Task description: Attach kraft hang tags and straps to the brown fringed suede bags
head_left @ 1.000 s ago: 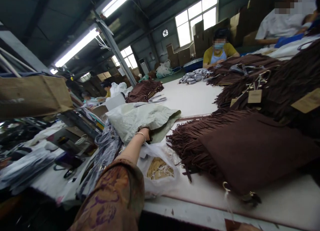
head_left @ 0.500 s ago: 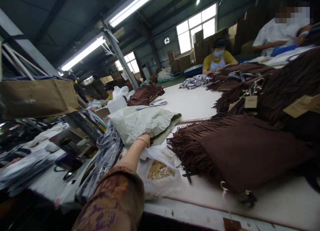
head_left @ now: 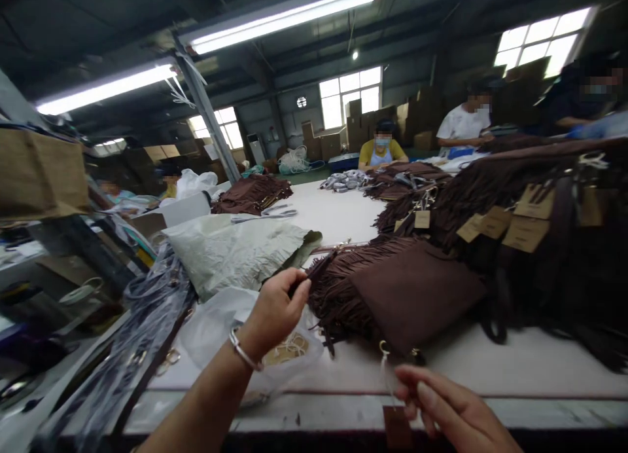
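My left hand [head_left: 284,306] is closed around a dark brown strap [head_left: 321,266], whose far end with small metal fittings sticks out past the fingers. Beneath that forearm sits a clear plastic bag [head_left: 216,322] holding tan tags with white strings [head_left: 289,348]. A dark brown fringed bag [head_left: 417,283] lies flat in front of me. From its gold ring [head_left: 383,348] a white string runs down to a brown tag [head_left: 397,427] over the table edge. My right hand [head_left: 446,404] is beside this string, fingers curled together; what they hold, if anything, is hidden.
A pale green woven sack [head_left: 235,250] lies beyond the left hand. Plastic-wrapped straps [head_left: 147,328] are at left. More fringed bags with tan tags [head_left: 527,234] are heaped at right. Several people work across the white table [head_left: 333,207], one in a yellow shirt [head_left: 366,153].
My left hand has come out from the edge of the sack with a dark brown strap in it. My right hand has risen into view beside the hanging tag. The view has swung right.
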`<state>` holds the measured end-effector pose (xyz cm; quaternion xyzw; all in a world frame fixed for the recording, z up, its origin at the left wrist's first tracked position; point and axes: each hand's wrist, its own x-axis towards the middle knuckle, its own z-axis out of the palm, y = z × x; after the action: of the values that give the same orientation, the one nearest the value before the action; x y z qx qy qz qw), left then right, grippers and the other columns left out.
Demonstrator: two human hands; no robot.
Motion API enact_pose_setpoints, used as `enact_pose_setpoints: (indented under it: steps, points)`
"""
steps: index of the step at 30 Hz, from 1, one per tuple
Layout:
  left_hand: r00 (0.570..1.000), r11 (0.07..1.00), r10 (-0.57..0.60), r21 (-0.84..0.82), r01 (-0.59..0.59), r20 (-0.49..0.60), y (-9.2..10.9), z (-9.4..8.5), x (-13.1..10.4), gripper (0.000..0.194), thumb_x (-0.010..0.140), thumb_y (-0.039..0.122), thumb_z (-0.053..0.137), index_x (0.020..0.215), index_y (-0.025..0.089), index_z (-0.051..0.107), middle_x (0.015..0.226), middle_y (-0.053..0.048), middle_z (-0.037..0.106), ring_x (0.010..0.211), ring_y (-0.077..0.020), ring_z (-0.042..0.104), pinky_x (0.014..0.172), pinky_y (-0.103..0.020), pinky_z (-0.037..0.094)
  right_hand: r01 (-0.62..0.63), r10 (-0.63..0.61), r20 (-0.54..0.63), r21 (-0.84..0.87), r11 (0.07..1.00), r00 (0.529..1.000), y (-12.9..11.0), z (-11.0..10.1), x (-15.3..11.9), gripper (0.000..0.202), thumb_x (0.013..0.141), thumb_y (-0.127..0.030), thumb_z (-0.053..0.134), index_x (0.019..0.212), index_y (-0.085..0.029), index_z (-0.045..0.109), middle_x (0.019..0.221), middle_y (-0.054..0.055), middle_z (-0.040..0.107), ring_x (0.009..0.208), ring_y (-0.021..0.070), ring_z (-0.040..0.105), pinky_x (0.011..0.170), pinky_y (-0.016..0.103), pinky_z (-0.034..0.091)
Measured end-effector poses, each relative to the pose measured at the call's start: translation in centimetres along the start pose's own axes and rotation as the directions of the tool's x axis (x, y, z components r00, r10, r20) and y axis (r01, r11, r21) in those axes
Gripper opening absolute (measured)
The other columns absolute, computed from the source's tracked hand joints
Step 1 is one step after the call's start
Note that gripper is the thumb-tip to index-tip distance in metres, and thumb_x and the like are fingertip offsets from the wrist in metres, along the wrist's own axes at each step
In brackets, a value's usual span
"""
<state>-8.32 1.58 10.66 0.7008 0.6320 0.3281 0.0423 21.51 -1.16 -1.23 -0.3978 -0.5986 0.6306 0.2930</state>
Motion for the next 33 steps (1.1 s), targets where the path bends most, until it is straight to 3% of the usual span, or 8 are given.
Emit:
enact_pose_setpoints:
  steps: [4, 8, 11, 13, 16, 20, 27, 33]
  points:
    - [0.964, 0.949, 0.253, -0.212, -0.232, 0.077, 5.5, 5.7, -6.3, 0.015, 0.094, 0.021, 0.047, 0.095, 0.017, 0.061, 0.084, -0.006, 0.062, 0.077, -0.0169, 0.058, 0.069, -0.027, 0.045, 0.095, 0.027, -0.228, 0.508, 0.856, 0.973, -3.9, -0.4, 1.0, 0.05, 0.09, -0.059, 0.053, 0.123, -0.023, 0.058, 0.117, 0.01, 0.067, 0.104, 0.0226, 0.065, 0.082, 0.032, 0.054]
    - [0.857, 0.875, 0.42, -0.385, -0.295, 0.299, 7.8, 9.8, -9.5, 0.014, 0.09, 0.019, 0.05, 0.091, 0.016, 0.064, 0.085, -0.008, 0.063, 0.072, -0.0165, 0.057, 0.063, -0.026, 0.044, 0.223, 0.043, -0.387, 0.614, 0.757, 0.921, -5.2, -0.4, 0.7, 0.03, 0.086, -0.047, 0.065, 0.101, -0.021, 0.061, 0.072, -0.005, 0.058, 0.058, 0.0082, 0.056, 0.051, 0.019, 0.045]
    - [0.85, 0.856, 0.38, -0.487, -0.173, 0.365, 8.0, 10.0, -9.1, 0.013, 0.087, 0.025, 0.058, 0.088, 0.016, 0.067, 0.084, -0.007, 0.065, 0.075, -0.0171, 0.059, 0.068, -0.027, 0.045, 0.147, -0.009, -0.334, 0.39, 0.909, 0.943, -4.4, -0.1, -0.6, 0.029, 0.091, -0.049, 0.058, 0.1, -0.021, 0.06, 0.06, -0.009, 0.042, 0.042, 0.0045, 0.032, 0.037, 0.016, 0.026]
    - [0.886, 0.834, 0.249, -0.551, 0.009, 0.391, 8.1, 9.4, -8.2, 0.019, 0.089, 0.029, 0.057, 0.088, 0.014, 0.068, 0.082, -0.007, 0.067, 0.074, -0.0165, 0.06, 0.068, -0.026, 0.046, 0.134, -0.116, -0.267, 0.05, 0.99, 0.957, -3.6, 0.2, -1.5, 0.03, 0.094, -0.048, 0.053, 0.103, -0.02, 0.062, 0.063, -0.007, 0.047, 0.049, 0.007, 0.042, 0.044, 0.018, 0.036]
    - [0.893, 0.735, 0.124, -0.644, 0.211, 0.434, 8.5, 8.8, -7.1, 0.024, 0.089, 0.032, 0.056, 0.094, 0.012, 0.068, 0.082, -0.007, 0.069, 0.07, -0.0144, 0.059, 0.063, -0.023, 0.046, 0.227, -0.271, -0.116, -0.299, 0.927, 0.956, -3.1, 0.8, -2.2, 0.033, 0.098, -0.042, 0.046, 0.121, -0.022, 0.06, 0.094, 0.003, 0.065, 0.088, 0.0154, 0.061, 0.082, 0.028, 0.051]
    - [0.9, 0.717, 0.138, -0.669, 0.197, 0.413, 8.7, 9.4, -6.9, 0.02, 0.086, 0.029, 0.058, 0.081, 0.013, 0.069, 0.076, -0.003, 0.068, 0.067, -0.0122, 0.057, 0.063, -0.022, 0.044, 0.224, -0.238, 0.002, -0.338, 0.914, 0.971, -2.8, 0.9, -2.4, 0.042, 0.098, -0.037, 0.044, 0.139, -0.024, 0.046, 0.125, 0.006, 0.064, 0.111, 0.0197, 0.061, 0.099, 0.035, 0.049]
    - [0.699, 0.465, -0.137, -0.577, 0.672, 0.702, 7.8, 10.8, -7.7, 0.03, 0.082, 0.041, 0.055, 0.066, 0.015, 0.059, 0.052, 0.002, 0.054, 0.041, -0.0085, 0.048, 0.04, -0.018, 0.034, 0.299, -0.499, -0.036, -0.763, 0.573, 0.866, -1.0, 0.8, -2.2, 0.029, 0.095, -0.029, 0.048, 0.121, -0.017, 0.057, 0.11, 0.01, 0.071, 0.099, 0.0222, 0.068, 0.085, 0.035, 0.056]
    - [0.664, 0.31, -0.134, -0.605, 0.734, 0.736, 7.4, 11.7, -8.3, 0.031, 0.076, 0.043, 0.06, 0.066, 0.014, 0.057, 0.055, 0.002, 0.056, 0.041, -0.0067, 0.049, 0.041, -0.018, 0.036, 0.356, -0.598, 0.025, -0.823, 0.442, 0.801, -0.8, 1.0, -2.0, 0.022, 0.097, -0.023, 0.045, 0.113, -0.017, 0.058, 0.099, 0.01, 0.071, 0.089, 0.0209, 0.069, 0.078, 0.033, 0.058]
